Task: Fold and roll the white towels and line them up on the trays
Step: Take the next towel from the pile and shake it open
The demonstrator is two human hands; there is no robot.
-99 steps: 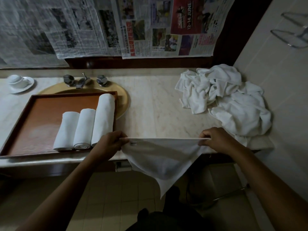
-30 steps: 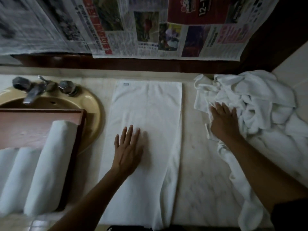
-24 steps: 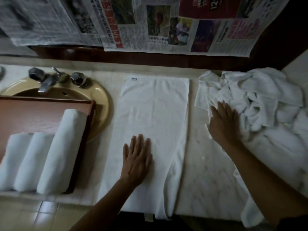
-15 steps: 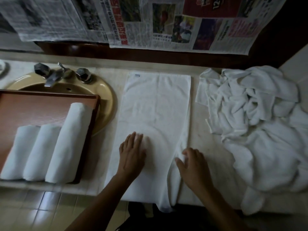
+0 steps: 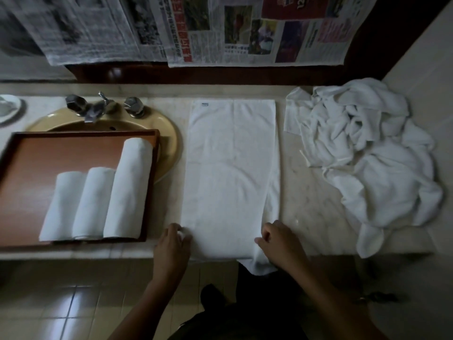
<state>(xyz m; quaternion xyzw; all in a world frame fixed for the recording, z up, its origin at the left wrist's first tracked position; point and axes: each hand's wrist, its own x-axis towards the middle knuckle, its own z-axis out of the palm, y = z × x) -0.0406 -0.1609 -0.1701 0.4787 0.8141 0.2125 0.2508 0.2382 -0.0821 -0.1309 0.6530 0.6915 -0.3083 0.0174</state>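
So the smoothing looks done. Compared with half a second back, when both palms lay flat on the cloth, the left hand [image 5: 172,241] and right hand [image 5: 279,244] are now down at the near end of the long white terry towel [image 5: 230,173], one at each corner. The left hand's fingers are curled in and pinch a little bunch of cloth at the near-left corner. The right hand's fingers are curled over the near-right edge, where the folded-under flap droops off the counter lip (it looks like a pinch too, though the fingertips are mostly hidden). My read is that the folding part is over and the roll is about to start from the near end, heading for the far wall.

The towel itself lies as a narrow strip on the pale veined marble counter [image 5: 313,204], soft and nubbly with a faint centre crease. It sits between the yellow oval sink [image 5: 169,141] on the left and the crumpled heap of white towels [image 5: 362,153] on the right.

Left of it, the flat reddish-brown wooden tray [image 5: 83,133] rests over the sink. It holds three rolled white towels [image 5: 95,202] side by side against its right wall — tight, smooth cylinders, the right one longest. Plenty of bare tray is left, and the heap is still big, so it's early days.
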